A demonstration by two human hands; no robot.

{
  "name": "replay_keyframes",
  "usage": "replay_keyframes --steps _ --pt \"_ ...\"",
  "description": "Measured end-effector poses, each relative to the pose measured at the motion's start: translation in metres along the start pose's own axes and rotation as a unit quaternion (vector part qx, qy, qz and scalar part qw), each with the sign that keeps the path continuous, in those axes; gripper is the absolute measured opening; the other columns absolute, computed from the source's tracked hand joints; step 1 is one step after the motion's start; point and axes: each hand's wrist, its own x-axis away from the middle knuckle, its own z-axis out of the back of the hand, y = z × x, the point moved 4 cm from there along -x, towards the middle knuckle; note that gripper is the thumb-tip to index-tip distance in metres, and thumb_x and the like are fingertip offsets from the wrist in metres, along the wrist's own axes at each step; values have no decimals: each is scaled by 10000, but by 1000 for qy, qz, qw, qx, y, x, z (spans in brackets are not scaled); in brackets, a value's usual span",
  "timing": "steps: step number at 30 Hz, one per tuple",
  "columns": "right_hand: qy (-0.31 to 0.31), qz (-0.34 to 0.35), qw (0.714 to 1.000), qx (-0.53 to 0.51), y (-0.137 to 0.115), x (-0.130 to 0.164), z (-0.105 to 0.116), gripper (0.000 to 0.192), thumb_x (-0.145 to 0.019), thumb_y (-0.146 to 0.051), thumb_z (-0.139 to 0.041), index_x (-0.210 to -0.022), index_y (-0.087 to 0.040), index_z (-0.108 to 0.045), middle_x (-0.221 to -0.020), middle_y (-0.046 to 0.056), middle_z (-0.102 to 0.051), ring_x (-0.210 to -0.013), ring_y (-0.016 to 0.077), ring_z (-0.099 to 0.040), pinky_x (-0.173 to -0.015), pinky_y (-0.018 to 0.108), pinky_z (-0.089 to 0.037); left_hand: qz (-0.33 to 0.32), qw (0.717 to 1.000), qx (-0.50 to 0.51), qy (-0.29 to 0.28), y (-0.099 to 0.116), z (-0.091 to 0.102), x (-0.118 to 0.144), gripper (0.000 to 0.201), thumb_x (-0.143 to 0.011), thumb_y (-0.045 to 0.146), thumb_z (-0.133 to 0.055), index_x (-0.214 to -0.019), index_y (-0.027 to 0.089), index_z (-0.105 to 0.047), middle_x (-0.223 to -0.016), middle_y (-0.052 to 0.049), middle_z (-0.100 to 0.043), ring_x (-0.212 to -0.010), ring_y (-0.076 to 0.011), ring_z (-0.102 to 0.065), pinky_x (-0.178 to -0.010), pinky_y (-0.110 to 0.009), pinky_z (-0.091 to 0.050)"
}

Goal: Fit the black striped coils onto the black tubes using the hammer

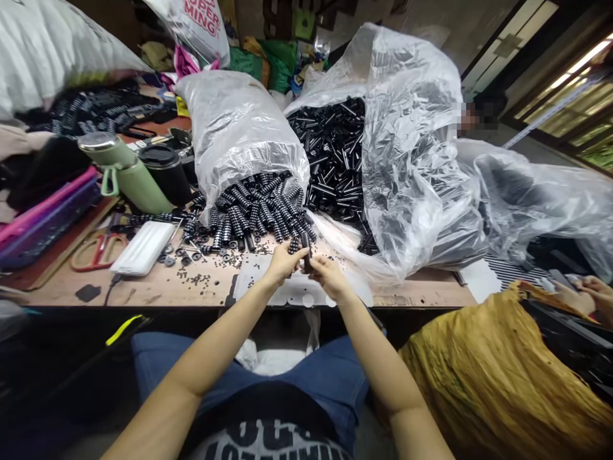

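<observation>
Both hands meet at the surface (158, 287) edge, just in front of the spring pile (258, 207). Left hand (283, 262) pinches closed on a small ribbed spring (294, 245). Right hand (325, 275) grips a short black tube (306, 248) upright; the two parts touch between the hands. Spring looks not yet seated on the tube. Most work left, judging by supply: springs spill from the left bag (234, 121), and the tube bag (412, 128) right of the pile is well filled. No finished pieces visible.

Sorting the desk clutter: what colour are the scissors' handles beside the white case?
Red, seen in the head view: the metal scissors' looped handles lie on the wooden table.
</observation>
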Motion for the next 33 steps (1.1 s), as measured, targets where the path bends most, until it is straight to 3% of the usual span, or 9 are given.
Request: replay_keyframes --steps 2,4,6,8,12,17,23,28,33 --pt "-12 81 997 13 -12 14 -13 684 -757 -608 -619 -1256 -157 -492 -1252 179 -573 -1105 278 -603 -865 436 -514 24 999 20 -10 2 0 8 366 -655 398 -763 -791 157 -524 -423 83 -455 -320 -51 -377 -341 -154 -257" --pt "-5 174 976 128 -27 20 -13 973 -584 -553 -795 -1389 -211 -369 -1448 175 -376 -1320 328 -406 -1033 511 -394 42 998 7 -45 2 0 16 353 -639 363 -779 -759 157 -518 -420 80 -456 -325 -52 -389 -333 -151 -255" --pt "-28 235 944 229 -38 22 -11 1134 -511 -453 -864 -1454 -241 -270 -1508 154 -270 -1401 337 -258 -1120 524 -282 37 996 -10 -79 2 1 23 354 -644 367 -780 -783 150 -537 -446 74 -469 -333 -50 -402 -327 -148 -254" --pt "-34 257 929 262 -42 22 -8 1163 -542 -394 -857 -1482 -221 -196 -1491 163 -290 -1405 328 -250 -1137 513 -270 23 995 11 -94 4 4 28 392 -690 440 -738 -882 148 -562 -504 66 -502 -339 -50 -415 -320 -149 -259" --pt "10 283 930 236 -46 30 -9 1194 -595 -411 -832 -1497 -167 -89 -1482 195 -288 -1401 327 -259 -1149 512 -267 0 990 109 -88 8 10 34 504 -779 565 -608 -1074 158 -578 -580 62 -512 -341 -42 -415 -315 -150 -277" --pt "10 294 932 210 -56 50 -19 1167 -610 -474 -816 -1493 -183 -111 -1479 184 -293 -1401 332 -262 -1154 515 -265 13 993 106 -57 6 13 41 566 -835 557 -543 -1259 182 -547 -484 89 -445 -290 -42 -340 -294 -145 -215" --pt "-22 326 924 199 -63 54 -30 1180 -595 -490 -824 -1487 -180 -117 -1470 184 -313 -1403 315 -270 -1170 494 -244 68 983 165 -35 6 3 52 451 -773 474 -619 -1043 113 -630 -573 18 -574 -417 -123 -549 -409 -236 -458" --pt "-45 320 925 200 -56 51 -34 1177 -617 -467 -813 -1492 -177 -82 -1505 188 -266 -1418 318 -239 -1171 497 -234 95 984 148 -31 11 -1 58 457 -779 506 -629 -1027 123 -603 -570 28 -549 -400 -122 -558 -377 -217 -446" --pt "-21 272 951 144 -46 51 -35 1173 -568 -472 -838 -1479 -174 -164 -1456 183 -343 -1365 317 -339 -1130 482 -320 135 981 135 -38 8 -3 60 357 -833 460 -592 -942 121 -610 -531 27 -534 -386 -108 -546 -378 -199 -447"
